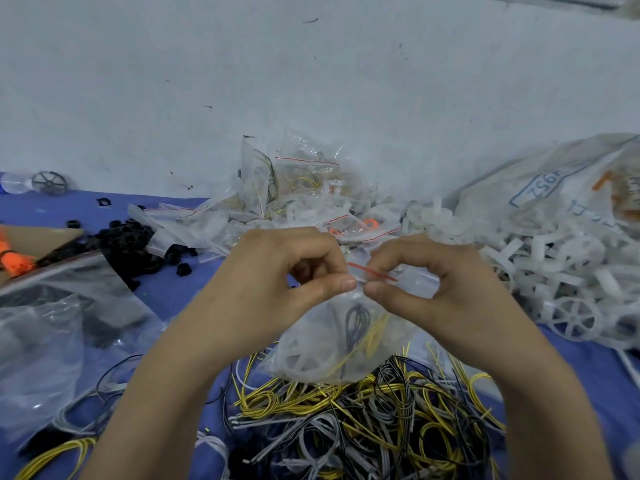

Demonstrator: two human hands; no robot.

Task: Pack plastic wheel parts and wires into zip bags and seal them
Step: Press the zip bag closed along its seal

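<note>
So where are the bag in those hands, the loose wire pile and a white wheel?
zip bag [332, 341], head view, clear bulging body.
wire pile [363, 420], head view, tangled middle.
white wheel [574, 319], head view, its hub.

Small parts-packing workshop, with bulk stock heaped loose on one work surface.

A blue-covered bench [162, 299] stands against a scuffed, pale wall [311, 81]. On the right, white plastic wheels [554, 271] lie heaped beside a big printed sack [554, 188]. On the left, small black rings [131, 240] lie next to a sheet of cardboard [34, 240]. A tangle of yellow, black and grey wires [363, 417] fills the front, and a pile of filled zip bags [304, 188] with red seal lines sits at the back.
</note>
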